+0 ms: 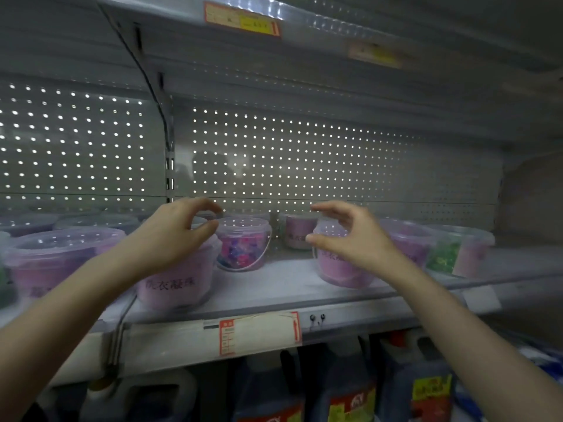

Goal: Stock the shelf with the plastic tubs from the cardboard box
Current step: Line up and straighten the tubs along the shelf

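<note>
Several clear plastic tubs with pink labels stand on the grey shelf [274,287]. My left hand [176,236] hovers over the lid of the front pink tub [175,281]. Its fingers and thumb are curved in an open C with nothing between them. Just past its thumb stands a tub of coloured beads [243,248]. My right hand [347,236] is held the same way, in front of another pink tub [341,269], and grips nothing. More tubs [51,257] line the left side. The cardboard box is out of view.
A perforated back panel [289,156] closes the shelf behind the tubs. A tub with green contents [444,254] stands at the right. An upper shelf [274,32] hangs overhead. Large detergent jugs [344,385] fill the shelf below, under a red price tag [228,336].
</note>
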